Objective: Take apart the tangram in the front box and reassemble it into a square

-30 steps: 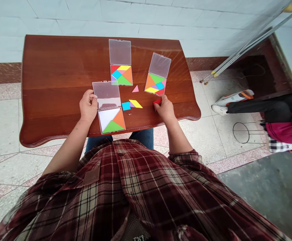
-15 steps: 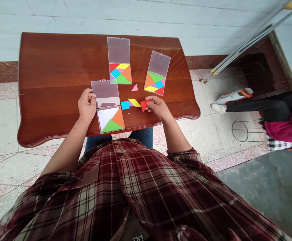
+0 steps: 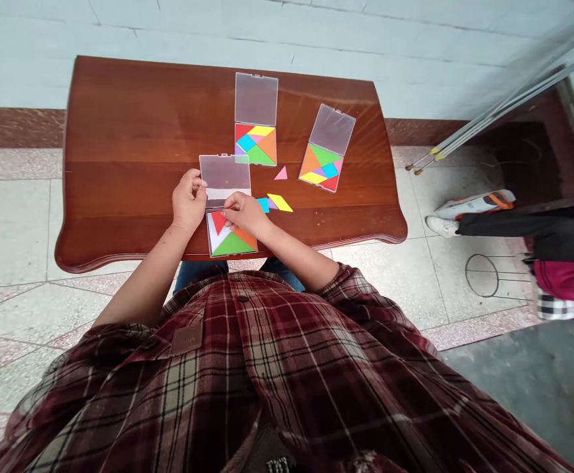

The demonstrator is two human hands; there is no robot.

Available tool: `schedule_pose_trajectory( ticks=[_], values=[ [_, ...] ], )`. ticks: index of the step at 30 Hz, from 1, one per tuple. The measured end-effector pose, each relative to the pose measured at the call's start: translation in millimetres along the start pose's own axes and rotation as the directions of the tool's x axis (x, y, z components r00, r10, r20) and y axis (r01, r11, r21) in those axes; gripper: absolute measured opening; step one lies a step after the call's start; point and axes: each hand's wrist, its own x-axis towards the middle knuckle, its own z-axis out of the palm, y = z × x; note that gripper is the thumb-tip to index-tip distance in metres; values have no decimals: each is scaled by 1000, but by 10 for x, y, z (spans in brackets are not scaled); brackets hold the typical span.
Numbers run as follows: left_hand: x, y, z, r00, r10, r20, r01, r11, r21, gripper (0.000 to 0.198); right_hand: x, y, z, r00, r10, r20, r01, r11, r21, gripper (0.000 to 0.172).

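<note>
The far part of the near open plastic case (image 3: 211, 244) is hidden by the right hand (image 3: 244, 212), so the pieces beneath cannot be made out. The blue tile (image 3: 264, 205) is partly covered by that hand, and the purple tile (image 3: 271, 204) is a sliver too small to tell. The clear lid (image 3: 228, 172) is overlapped by the left hand (image 3: 188, 200). A seated person's legs (image 3: 513, 225) are cut off by the right edge.
</note>
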Motion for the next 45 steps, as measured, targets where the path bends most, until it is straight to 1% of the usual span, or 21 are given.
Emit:
schedule_pose_trajectory(
  ticks=[3, 5, 6, 7, 9, 12, 14, 16, 20, 23, 26, 29, 32, 34, 36, 38, 40, 42, 45],
  values=[
    [-7, 43, 0, 1000, -14, 4, 14, 1000, 4, 30, 27, 38, 38, 999, -36, 3, 36, 997, -73, 17],
    [-12, 89, -2, 1000, -20, 4, 20, 1000, 11, 28, 18, 50, 27, 996, -86, 6, 85, 974, -209, 14],
    [-15, 114, -4, 1000, -22, 6, 22, 1000, 14, 27, 4, 49, 16, 993, -116, 9, 114, 946, -302, 13],
    [-17, 138, -6, 1000, -22, 9, 21, 1000, 16, 25, -13, 43, 2, 989, -147, 13, 140, 905, -402, 13],
    [-22, 176, -11, 1000, -20, 15, 20, 1000, 16, 23, -55, 30, -25, 975, -215, 46, 202, 790, -579, 17],
    [-27, 199, -16, 1000, -17, 10, 17, 1000, 11, 23, -109, 33, -46, 946, -297, 129, 289, 597, -748, 24],
    [-27, 197, -17, 1000, -14, 6, 14, 1000, 14, 23, -126, 55, -42, 935, -313, 166, 308, 486, -818, 27],
    [-26, 191, -16, 1000, -14, 11, 14, 1000, 21, 22, -125, 81, -30, 932, -314, 184, 306, 404, -862, 29],
    [-23, 187, -17, 1000, -20, 18, 20, 999, 32, 23, -94, 105, -8, 921, -335, 197, 303, 302, -904, 31],
    [-22, 198, -20, 1000, -13, 13, 13, 999, 40, 24, -64, 100, 1, 920, -333, 209, 300, 254, -919, 32],
    [-25, 215, -24, 1000, -6, 8, 6, 999, 46, 23, -45, 99, 18, 924, -323, 204, 291, 248, -924, 32],
    [-27, 227, -23, 1000, -12, 3, 12, 999, 46, 23, -40, 106, 41, 928, -320, 192, 283, 269, -920, 31],
    [-26, 225, -18, 1000, -13, -3, 13, 999, 40, 23, -53, 93, 28, 924, -337, 182, 295, 322, -900, 28],
    [-25, 216, -14, 1000, -14, -2, 14, 999, 32, 24, -74, 64, -36, 920, -359, 156, 298, 384, -874, 27],
    [-24, 202, -10, 1000, -17, 1, 17, 1000, 26, 24, -107, 32, -161, 919, -384, 90, 277, 465, -841, 25],
    [-23, 183, -8, 1000, -16, 0, 16, 1000, 26, 24, -155, 18, -344, 908, -418, -5, 247, 546, -801, 22],
    [-23, 161, -8, 1000, -10, 2, 10, 1000, 27, 24, -215, 40, -566, 882, -461, -96, 237, 612, -755, 20],
    [-21, 142, -10, 1000, -6, 6, 6, 1000, 23, 25, -284, 106, -801, 849, -493, -190, 219, 656, -722, 18],
    [-16, 123, -15, 1000, -10, 0, 10, 1000, 16, 26, -389, 277, -1125, 799, -493, -345, 135, 706, -695, 16]
  ],
)
